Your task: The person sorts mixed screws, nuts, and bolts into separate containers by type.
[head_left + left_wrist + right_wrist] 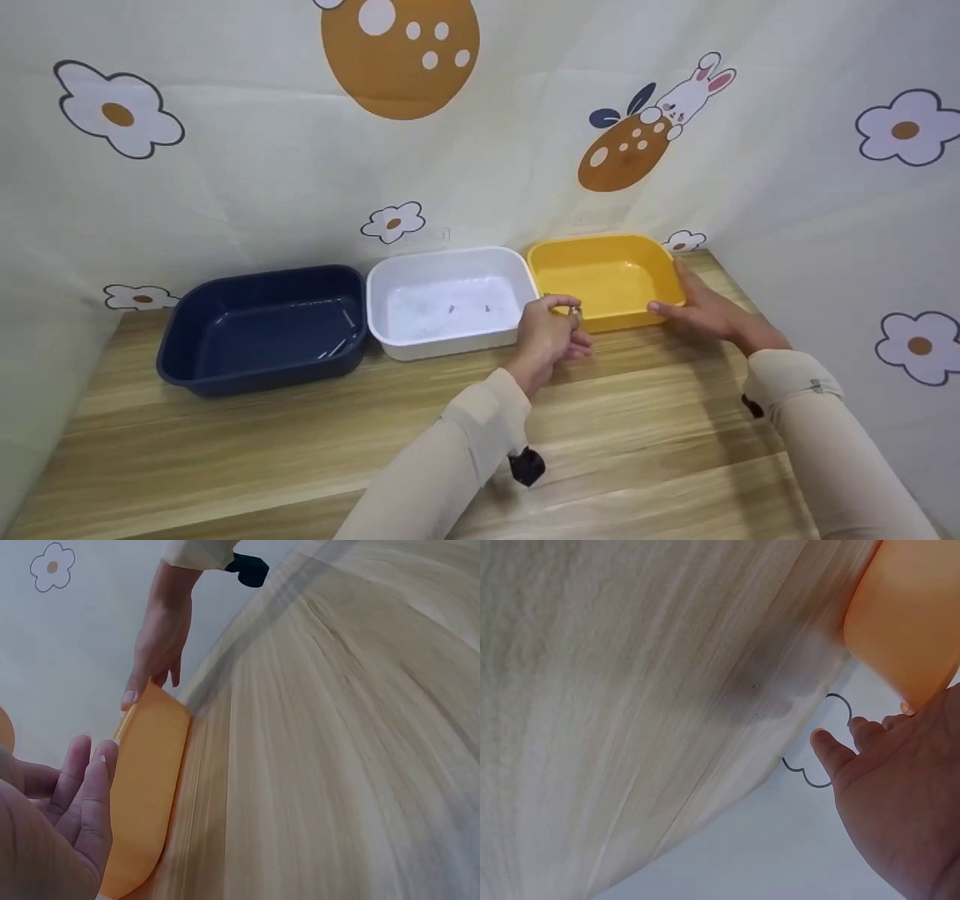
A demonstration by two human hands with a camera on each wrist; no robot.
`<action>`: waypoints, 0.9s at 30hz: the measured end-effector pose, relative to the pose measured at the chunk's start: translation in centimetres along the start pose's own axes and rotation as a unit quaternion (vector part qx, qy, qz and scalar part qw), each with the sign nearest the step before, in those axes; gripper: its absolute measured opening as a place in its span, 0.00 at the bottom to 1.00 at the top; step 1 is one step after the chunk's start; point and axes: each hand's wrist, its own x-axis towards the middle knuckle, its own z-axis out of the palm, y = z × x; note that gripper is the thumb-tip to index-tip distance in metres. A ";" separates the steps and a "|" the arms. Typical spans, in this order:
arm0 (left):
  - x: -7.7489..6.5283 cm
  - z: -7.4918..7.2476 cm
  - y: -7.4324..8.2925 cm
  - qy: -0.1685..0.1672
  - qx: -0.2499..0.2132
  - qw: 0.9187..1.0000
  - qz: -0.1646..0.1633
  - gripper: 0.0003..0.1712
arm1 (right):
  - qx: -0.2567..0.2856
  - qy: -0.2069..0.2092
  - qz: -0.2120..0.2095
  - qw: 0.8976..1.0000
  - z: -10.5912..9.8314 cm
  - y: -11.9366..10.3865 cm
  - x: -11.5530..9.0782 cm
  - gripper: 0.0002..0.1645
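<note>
My left hand (551, 334) is at the front left corner of the yellow bin (607, 328). Its fingertips pinch a small shiny metal piece (575, 311), too small to make out its kind. In the left wrist view the fingers (94, 799) are bent in front of the bin's side, and the held piece is hidden. At the bin's right end my right hand (701, 306) holds the rim, thumb at the front corner and fingers along the outside. The right wrist view shows that hand's fingers (832, 754) beside the bin's outer wall.
A white bin (442, 348) stands left of the yellow one, with two small dark pieces (487, 308) inside. Further left, a navy bin (262, 375) contains several slim metal pieces (331, 349). A patterned cloth (247, 165) hangs right behind the bins on the wooden table (247, 457).
</note>
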 end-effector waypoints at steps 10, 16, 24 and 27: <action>1.9 1.3 0.5 0.015 -0.004 1.000 -0.007 0.08 | 0.000 0.007 0.004 1.000 0.0 0.0 0.0 0.65; 2.5 2.0 0.2 0.042 -0.009 0.999 -0.024 0.08 | 0.005 0.004 0.004 1.000 0.2 -0.2 0.0 0.64; 2.6 2.8 0.5 0.049 0.011 0.999 -0.008 0.09 | 0.003 0.011 -0.001 1.000 0.1 -0.1 -0.1 0.63; 2.7 3.1 0.6 0.054 0.015 0.998 -0.010 0.10 | 0.003 0.011 -0.003 1.000 0.1 0.0 0.0 0.63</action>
